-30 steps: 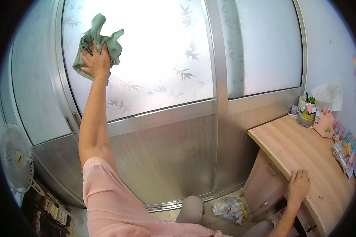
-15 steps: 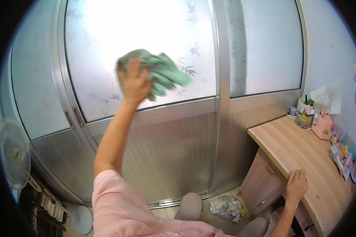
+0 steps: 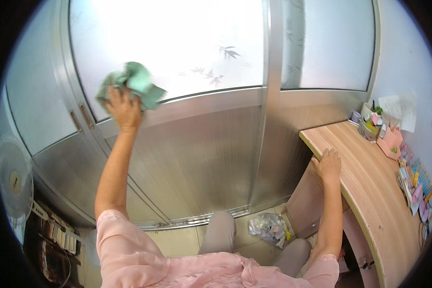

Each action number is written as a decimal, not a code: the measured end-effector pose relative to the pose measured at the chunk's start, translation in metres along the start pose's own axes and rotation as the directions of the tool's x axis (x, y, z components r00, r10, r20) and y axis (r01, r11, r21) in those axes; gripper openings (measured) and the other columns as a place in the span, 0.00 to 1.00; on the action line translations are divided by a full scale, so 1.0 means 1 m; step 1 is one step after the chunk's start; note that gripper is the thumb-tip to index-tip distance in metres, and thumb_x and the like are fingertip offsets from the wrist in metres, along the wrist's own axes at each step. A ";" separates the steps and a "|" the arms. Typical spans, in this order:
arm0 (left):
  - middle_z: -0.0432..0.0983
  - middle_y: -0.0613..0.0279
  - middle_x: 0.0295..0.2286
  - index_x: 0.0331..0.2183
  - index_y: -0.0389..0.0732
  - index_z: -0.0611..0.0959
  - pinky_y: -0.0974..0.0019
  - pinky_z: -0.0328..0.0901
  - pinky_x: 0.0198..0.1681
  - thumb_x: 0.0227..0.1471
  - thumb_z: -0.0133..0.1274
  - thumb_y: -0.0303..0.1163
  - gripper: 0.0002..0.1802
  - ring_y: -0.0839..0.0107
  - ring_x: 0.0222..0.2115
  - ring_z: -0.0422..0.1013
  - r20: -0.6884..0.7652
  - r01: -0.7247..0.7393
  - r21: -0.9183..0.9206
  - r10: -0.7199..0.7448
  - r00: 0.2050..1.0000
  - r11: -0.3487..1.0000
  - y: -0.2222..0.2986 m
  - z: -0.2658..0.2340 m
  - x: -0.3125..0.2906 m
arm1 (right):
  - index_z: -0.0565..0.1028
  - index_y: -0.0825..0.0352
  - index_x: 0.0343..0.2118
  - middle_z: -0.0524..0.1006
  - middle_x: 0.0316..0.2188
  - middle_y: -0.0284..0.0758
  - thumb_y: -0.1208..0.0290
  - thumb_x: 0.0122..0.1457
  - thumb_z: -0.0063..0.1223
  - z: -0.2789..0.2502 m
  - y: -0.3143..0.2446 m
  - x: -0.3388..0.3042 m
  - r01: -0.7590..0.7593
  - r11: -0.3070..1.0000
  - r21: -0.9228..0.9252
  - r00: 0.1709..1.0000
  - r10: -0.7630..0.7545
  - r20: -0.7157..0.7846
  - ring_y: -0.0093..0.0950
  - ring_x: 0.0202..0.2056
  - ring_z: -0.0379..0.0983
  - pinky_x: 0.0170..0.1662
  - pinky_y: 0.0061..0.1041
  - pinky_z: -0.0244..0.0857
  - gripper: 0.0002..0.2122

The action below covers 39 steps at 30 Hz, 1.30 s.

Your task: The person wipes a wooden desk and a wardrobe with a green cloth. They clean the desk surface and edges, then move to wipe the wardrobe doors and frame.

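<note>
Against the lower left of the frosted glass door panel (image 3: 177, 53), my left hand (image 3: 124, 109) presses a crumpled green cloth (image 3: 140, 82). Its fingers lie over the cloth, close to the metal rail under the glass. The cloth's loose right part sticks out past my fingers and is slightly blurred. My right hand (image 3: 328, 165) rests on the front edge of the wooden desk (image 3: 362, 173), fingers stretched out on the top and thumb at the edge. Nothing is in that hand.
A white fan (image 3: 15, 180) stands at the left, by a low shelf (image 3: 62, 235). Recessed door handles (image 3: 86, 116) are left of my left hand. A plastic bag of rubbish (image 3: 269, 228) sits on the floor. A pink holder (image 3: 390, 143) and stationery line the desk's wall side.
My left hand has moved the cloth left and slightly down across the glass. My right hand has slid forward and left along the desk edge. The view has shifted too.
</note>
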State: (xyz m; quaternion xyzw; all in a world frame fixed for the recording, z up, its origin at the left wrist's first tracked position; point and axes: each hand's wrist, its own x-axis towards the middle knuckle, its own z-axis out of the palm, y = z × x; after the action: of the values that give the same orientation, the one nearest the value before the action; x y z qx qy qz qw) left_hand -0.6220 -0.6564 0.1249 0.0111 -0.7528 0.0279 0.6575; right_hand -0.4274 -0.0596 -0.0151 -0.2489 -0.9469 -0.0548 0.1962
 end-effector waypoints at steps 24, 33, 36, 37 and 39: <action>0.59 0.47 0.58 0.47 0.35 0.75 0.39 0.46 0.59 0.51 0.54 0.36 0.23 0.50 0.61 0.51 0.093 0.301 -0.374 -0.287 0.953 0.877 -0.052 -0.010 -0.032 | 0.59 0.61 0.61 0.56 0.63 0.46 0.60 0.50 0.63 0.031 -0.005 0.057 0.157 0.986 0.060 0.979 -0.164 0.120 0.45 0.64 0.50 0.64 0.44 0.47 0.37; 0.54 0.52 0.61 0.39 0.45 0.80 0.35 0.33 0.62 0.42 0.60 0.40 0.20 0.51 0.64 0.47 0.119 -0.397 -0.311 0.450 0.885 0.863 0.046 -0.021 -0.124 | 0.59 0.63 0.61 0.59 0.61 0.48 0.61 0.49 0.64 0.023 -0.005 0.054 0.177 0.980 0.089 0.980 -0.184 0.081 0.46 0.63 0.52 0.63 0.46 0.49 0.36; 0.54 0.52 0.62 0.38 0.46 0.80 0.34 0.28 0.62 0.43 0.58 0.42 0.18 0.50 0.64 0.46 0.080 -0.424 -0.341 0.475 0.876 0.839 0.023 -0.026 -0.098 | 0.60 0.63 0.60 0.59 0.61 0.49 0.62 0.49 0.64 0.023 -0.009 0.053 0.182 0.979 0.089 0.979 -0.188 0.072 0.47 0.63 0.52 0.63 0.47 0.50 0.36; 0.53 0.52 0.62 0.38 0.46 0.81 0.35 0.27 0.62 0.44 0.57 0.42 0.18 0.49 0.64 0.46 0.079 -0.423 -0.394 0.489 0.869 0.816 0.024 -0.030 -0.091 | 0.60 0.63 0.60 0.59 0.61 0.49 0.62 0.49 0.64 0.023 -0.008 0.053 0.179 0.981 0.078 0.980 -0.185 0.076 0.47 0.63 0.52 0.62 0.47 0.50 0.36; 0.53 0.52 0.62 0.39 0.46 0.81 0.34 0.28 0.63 0.45 0.55 0.41 0.18 0.50 0.64 0.45 0.047 -0.372 -0.414 0.427 0.903 0.831 0.045 -0.028 -0.091 | 0.60 0.63 0.60 0.59 0.61 0.49 0.61 0.49 0.64 0.024 -0.008 0.053 0.178 0.982 0.069 0.981 -0.183 0.069 0.47 0.63 0.53 0.62 0.47 0.50 0.36</action>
State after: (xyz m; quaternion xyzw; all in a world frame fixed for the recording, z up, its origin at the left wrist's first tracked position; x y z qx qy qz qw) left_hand -0.5847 -0.6116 0.0370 -0.2777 -0.7717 0.0115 0.5721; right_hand -0.4817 -0.0377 -0.0163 -0.1574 -0.9735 -0.0335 0.1624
